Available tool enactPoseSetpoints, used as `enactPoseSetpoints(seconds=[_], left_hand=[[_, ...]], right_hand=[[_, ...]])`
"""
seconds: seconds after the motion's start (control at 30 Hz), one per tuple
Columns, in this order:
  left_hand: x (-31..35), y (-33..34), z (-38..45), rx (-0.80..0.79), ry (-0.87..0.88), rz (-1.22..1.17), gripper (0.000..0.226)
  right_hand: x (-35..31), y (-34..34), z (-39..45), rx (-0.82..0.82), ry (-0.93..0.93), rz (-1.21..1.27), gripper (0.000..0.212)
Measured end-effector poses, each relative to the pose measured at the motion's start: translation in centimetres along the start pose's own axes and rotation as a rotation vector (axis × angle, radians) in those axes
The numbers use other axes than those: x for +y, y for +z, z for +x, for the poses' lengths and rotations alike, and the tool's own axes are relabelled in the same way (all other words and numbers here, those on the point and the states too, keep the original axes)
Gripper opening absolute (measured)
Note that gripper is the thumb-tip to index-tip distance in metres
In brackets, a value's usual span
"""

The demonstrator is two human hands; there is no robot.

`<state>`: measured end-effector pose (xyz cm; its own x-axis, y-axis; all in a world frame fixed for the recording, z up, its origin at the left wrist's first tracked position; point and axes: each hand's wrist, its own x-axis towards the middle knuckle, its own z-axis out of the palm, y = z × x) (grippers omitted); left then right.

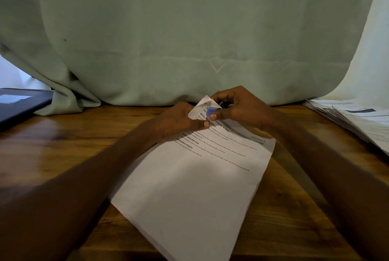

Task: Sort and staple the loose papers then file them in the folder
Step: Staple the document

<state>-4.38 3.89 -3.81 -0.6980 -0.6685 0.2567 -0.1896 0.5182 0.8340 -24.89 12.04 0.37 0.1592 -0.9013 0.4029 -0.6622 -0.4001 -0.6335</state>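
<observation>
I have a small set of printed sheets (195, 178) lying slantwise on the wooden surface (63, 145) in front of me, and both hands are busy at its far corner. My left hand (179, 120) has its fingers curled under and around that corner, lifting and folding it up off the surface, with the thumb pressed on top of the print. My right hand (237, 109) pinches a small blue thing (210, 111) against the lifted corner between thumb and forefinger (a clip or a little stapler, I cannot tell which, it is mostly hidden by my fingers); the other fingers of that hand are curled in loosely behind.

So I judge I am at the fastening step for this one set: the sheets are already gathered, and the corner is being joined. The next move calls for keeping the corner edges flush under my left thumb while the right hand squeezes or seats the blue piece squarely, or the sheets will fan apart.

A much bigger pile of loose papers (357, 121) waits at the right edge of the surface, unsorted as far as I can see. The dark folder (21, 102) lies well apart at the far left, partly under the green cloth (189, 29), so filing is some way off.
</observation>
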Motion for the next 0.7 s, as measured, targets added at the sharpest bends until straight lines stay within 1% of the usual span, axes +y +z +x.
enactPoseSetpoints(seconds=[0.1,0.13,0.2,0.3,0.37,0.5,0.6,0.7], left_hand=[[1.1,0.3,-0.5,0.027,0.018,-0.044,0.007],[1.4,0.2,-0.5,0.058,0.025,-0.05,0.008],[1.7,0.0,-0.4,0.137,0.044,-0.042,0.017],[1.6,-0.6,-0.3,0.194,0.092,-0.066,0.019],[1.4,-0.6,-0.3,0.196,0.119,-0.05,0.017],[1.3,-0.2,-0.3,0.166,0.138,-0.046,0.015],[1.3,-0.1,-0.3,0.17,0.148,-0.044,0.018],[1.4,-0.3,-0.4,0.179,0.15,-0.056,0.018]], right_hand=[[0.0,0.0,-0.1,-0.001,0.012,0.045,0.031],[0.0,-0.1,-0.2,0.001,0.014,0.06,0.033],[0.1,-0.2,-0.2,0.007,0.021,0.086,0.034],[0.0,-0.4,-0.2,0.013,0.041,0.133,0.033],[0.0,-0.6,-0.4,0.009,0.045,0.149,0.03],[-0.1,-0.9,-0.9,-0.023,0.064,0.194,0.032],[-0.2,-0.6,-1.0,-0.044,0.099,0.233,0.029],[-0.2,-0.4,-0.8,-0.018,0.136,0.258,0.03]])
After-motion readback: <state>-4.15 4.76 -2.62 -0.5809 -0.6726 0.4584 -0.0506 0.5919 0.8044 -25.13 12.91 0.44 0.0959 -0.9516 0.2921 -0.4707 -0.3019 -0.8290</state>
